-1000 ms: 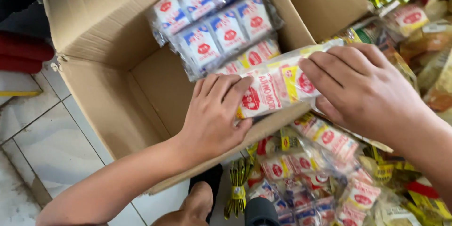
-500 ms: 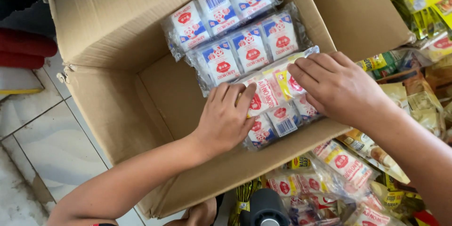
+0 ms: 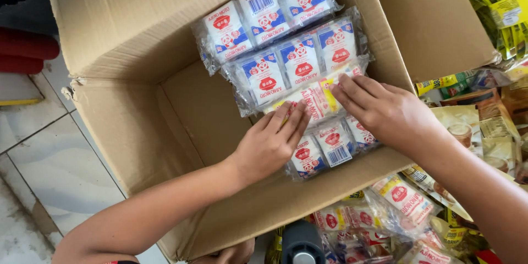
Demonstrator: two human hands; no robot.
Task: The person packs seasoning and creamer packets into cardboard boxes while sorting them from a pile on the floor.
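Lowered deeper into carton (image 3: 126,33) — sachet pack (image 3: 324,121), under both hands' fingers (image 3: 291,118)

Open brown cardboard box (image 3: 137,104): clear plastic bundles of small white sachets with red-and-blue labels (image 3: 280,38) lie in rows along its far wall. Similar red-and-white sachet packs (image 3: 379,225) heaped outside, near edge. Yellow-green packets (image 3: 500,5) top right; beige drink-mix pouches (image 3: 478,126) right.
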